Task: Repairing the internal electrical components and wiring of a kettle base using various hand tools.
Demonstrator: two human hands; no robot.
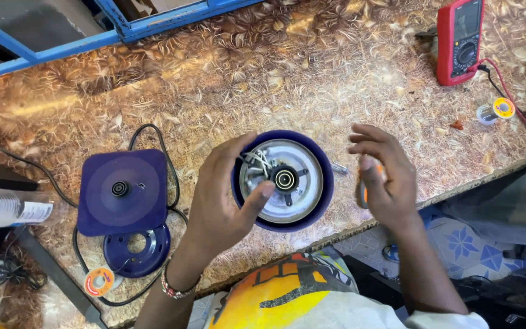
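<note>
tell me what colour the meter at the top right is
Red casing with a dark front, the multimeter shows best in the head view.

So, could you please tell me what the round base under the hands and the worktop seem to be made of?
Round base: the blue outer shell looks like moulded plastic with a smooth, slightly glossy finish; the inner plate looks like bare metal, silvery and reflective. Worktop: probably laminate, glossy with a printed brown leaf-like pattern and glare streaks; the core is hidden.
</note>
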